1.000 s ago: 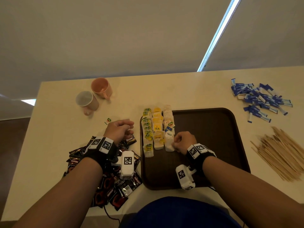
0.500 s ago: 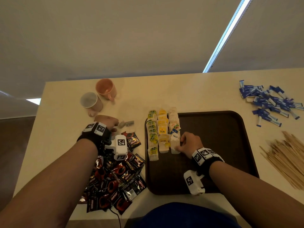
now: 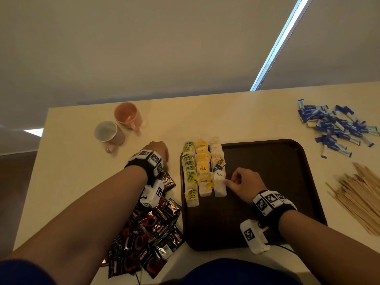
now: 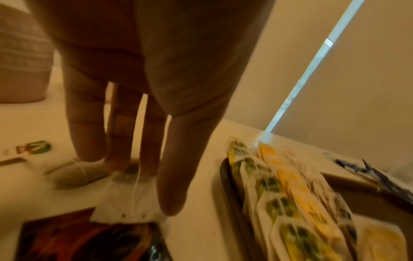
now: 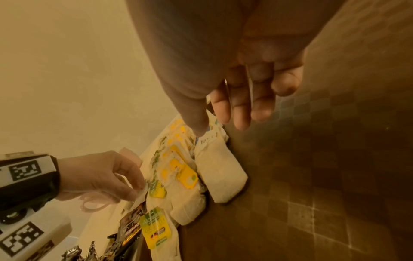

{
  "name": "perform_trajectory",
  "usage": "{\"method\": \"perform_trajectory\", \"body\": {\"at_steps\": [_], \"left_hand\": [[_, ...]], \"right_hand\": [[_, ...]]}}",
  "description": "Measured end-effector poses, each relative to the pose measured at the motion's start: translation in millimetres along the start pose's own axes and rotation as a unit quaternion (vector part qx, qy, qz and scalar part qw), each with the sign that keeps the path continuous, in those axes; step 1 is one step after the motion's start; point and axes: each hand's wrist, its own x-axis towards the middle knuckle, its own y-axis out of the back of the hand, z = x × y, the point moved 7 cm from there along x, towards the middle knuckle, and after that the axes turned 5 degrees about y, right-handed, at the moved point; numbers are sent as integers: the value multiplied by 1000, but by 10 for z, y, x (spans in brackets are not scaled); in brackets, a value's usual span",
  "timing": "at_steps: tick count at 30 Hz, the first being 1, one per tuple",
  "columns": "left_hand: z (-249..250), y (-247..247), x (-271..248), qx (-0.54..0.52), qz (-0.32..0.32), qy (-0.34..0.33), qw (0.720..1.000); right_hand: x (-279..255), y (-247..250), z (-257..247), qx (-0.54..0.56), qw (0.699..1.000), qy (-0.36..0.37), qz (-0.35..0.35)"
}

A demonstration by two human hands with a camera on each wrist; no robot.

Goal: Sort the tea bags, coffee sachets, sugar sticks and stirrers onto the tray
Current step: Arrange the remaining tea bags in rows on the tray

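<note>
Two mugs on the table (image 3: 205, 120): pink mug (image 3: 128, 115); just beside it, grey-white mug (image 3: 109, 133)

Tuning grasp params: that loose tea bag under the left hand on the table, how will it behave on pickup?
Probably very light and floppy: the tea bag looks like thin, limp paper lying flat on the table. Its string runs up toward the left hand fingers, so the bag may dangle and swing if lifted by it. Unlikely to roll; a pinch should hold it.

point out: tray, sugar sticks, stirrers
tray (image 3: 267, 202), head view, bare dark floor.
sugar sticks (image 3: 337, 126), head view, middle of the blue pile.
stirrers (image 3: 362, 194), head view, middle of the wooden bundle.
</note>
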Motion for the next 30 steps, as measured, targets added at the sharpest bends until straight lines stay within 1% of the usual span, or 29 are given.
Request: {"method": "perform_trajectory", "body": {"at_steps": [4, 7, 17, 20, 22, 27, 30], "left_hand": [[43, -140, 21, 82, 26, -19, 996], [72, -144, 56, 100, 29, -36, 994], [-65, -156, 98, 19, 58, -26, 998], [-70, -134, 114, 11, 74, -31, 997], [-53, -90, 108, 8, 82, -36, 996], [-84, 10, 77, -5, 91, -19, 996], [-128, 168, 21, -36, 109, -6, 993]], "right_hand": [[-5, 13, -48, 12, 1000, 6, -9], [-14, 37, -69, 18, 1000, 8, -12], [-30, 91, -110, 12, 1000, 10, -25], [-38, 88, -95, 12, 1000, 6, -27], [-41, 94, -69, 11, 1000, 2, -25], [-21, 129, -44, 20, 999, -10, -32], [-9, 188, -56, 23, 999, -11, -25]]}}
